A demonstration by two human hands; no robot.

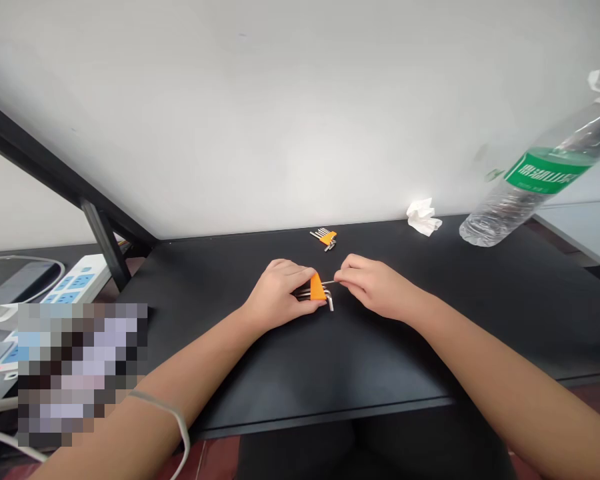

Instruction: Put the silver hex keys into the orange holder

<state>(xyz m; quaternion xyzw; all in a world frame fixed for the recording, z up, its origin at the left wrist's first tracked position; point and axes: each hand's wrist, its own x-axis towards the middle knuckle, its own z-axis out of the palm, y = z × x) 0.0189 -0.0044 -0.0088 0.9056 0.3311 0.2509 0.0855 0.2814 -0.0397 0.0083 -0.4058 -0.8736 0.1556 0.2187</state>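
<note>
My left hand [283,293] is closed around an orange hex key holder [317,288], thumb below and fingers above. Several silver hex keys [331,301] sit in the holder, their short bent ends toward the right. Between the two hands runs one thin hex key [329,282], its right end pinched in the fingertips of my right hand [367,283]; its left end meets the holder. Farther back on the black table [220,267] lies a second orange holder with hex keys [326,237], untouched.
A crumpled white tissue [424,217] and a big clear plastic bottle [505,210] with a green label stand by the wall on the right. To the left are a white power strip [87,277], a black metal frame bar [105,240] and a white cable [180,427] near my left forearm.
</note>
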